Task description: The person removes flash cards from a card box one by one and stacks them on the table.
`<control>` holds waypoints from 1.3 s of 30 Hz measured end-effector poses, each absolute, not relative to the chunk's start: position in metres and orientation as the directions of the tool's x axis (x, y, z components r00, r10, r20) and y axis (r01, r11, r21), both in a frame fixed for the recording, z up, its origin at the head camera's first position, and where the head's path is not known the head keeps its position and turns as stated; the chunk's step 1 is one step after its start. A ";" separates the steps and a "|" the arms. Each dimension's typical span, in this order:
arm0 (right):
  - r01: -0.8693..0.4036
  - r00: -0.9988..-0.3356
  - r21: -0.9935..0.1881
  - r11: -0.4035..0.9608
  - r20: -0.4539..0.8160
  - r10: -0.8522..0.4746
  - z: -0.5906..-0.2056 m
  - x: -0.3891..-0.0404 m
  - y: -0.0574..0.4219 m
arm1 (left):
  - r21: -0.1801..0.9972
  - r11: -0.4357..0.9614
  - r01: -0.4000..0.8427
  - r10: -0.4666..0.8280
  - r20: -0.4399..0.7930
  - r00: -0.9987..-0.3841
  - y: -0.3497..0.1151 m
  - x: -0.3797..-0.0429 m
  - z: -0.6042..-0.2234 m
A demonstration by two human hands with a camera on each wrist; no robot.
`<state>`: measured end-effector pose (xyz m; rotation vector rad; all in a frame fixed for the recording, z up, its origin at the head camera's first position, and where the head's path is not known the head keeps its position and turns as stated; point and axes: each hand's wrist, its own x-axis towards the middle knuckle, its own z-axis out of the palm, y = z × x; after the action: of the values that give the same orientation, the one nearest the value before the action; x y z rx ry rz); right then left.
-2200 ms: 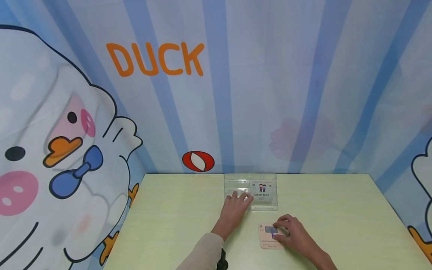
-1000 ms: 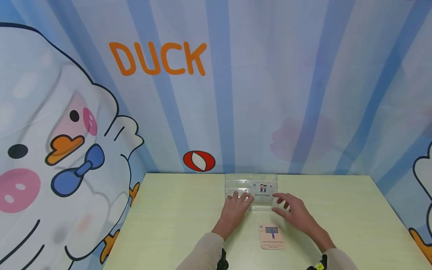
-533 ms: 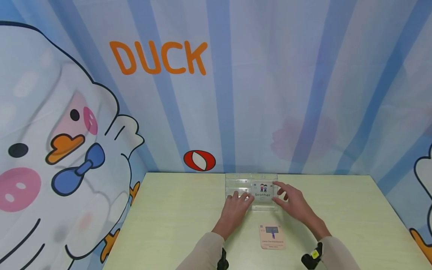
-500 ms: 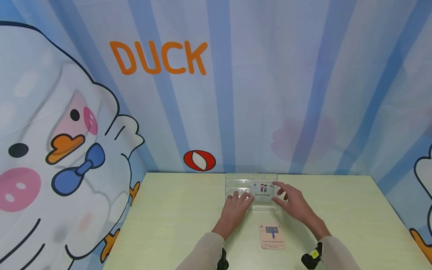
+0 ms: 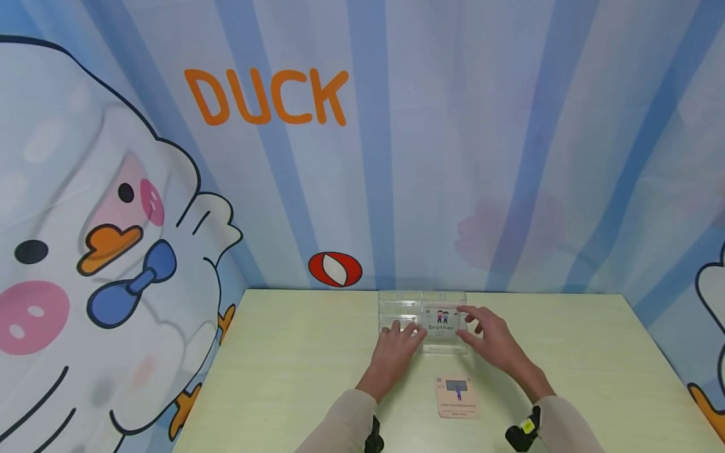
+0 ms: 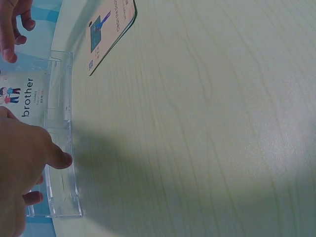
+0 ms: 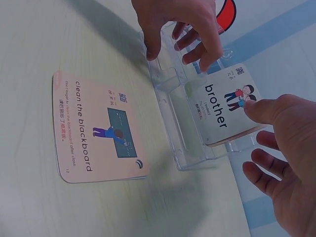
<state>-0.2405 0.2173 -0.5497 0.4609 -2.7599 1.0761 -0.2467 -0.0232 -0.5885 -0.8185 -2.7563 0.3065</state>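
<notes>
Now, from the head view, both hands are at the clear holder: the left hand (image 5: 391,352) lies over its left section, the right hand (image 5: 493,340) is at its right end, and between them stands the white "brother" stack (image 5: 442,326) in the right section of the clear holder (image 5: 444,348). Nearer the person than either hand, flat on the worktop (image 5: 300,365), lies the pink blackboard stack (image 5: 457,398), touched by neither. One stack in, one out: that looks like roughly half the work done, I'd judge.

Over to the left wrist view! The left thumb presses the front lip while the fingers reach in behind it, so that hand has the holder gripped, apparently to steady it. The "brother" stack shows just beyond the left knuckles, with the right fingertips close by.

And on to the right wrist view: the "brother" stack leans back in its section, and one right digit overlaps its printed face while the other fingers curl beside it. Is that a grip or a light touch? Can't tell, nor whether the stack is fully settled. Beside the hands, the pink stack reads "clean the blackboard"; that one seems to be what's left. Around the left fingers, no card shows in the visible part of the left section.
</notes>
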 end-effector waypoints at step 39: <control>-0.440 -0.896 -0.634 0.636 0.356 -0.265 -0.535 -0.249 0.203 | -0.286 0.822 0.493 0.547 0.155 -0.822 -0.022 -0.246 -0.588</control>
<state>-0.2490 0.2029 -0.5355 0.5755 -2.6284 1.1097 -0.2464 -0.0222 -0.5879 -0.8037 -2.7747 0.3435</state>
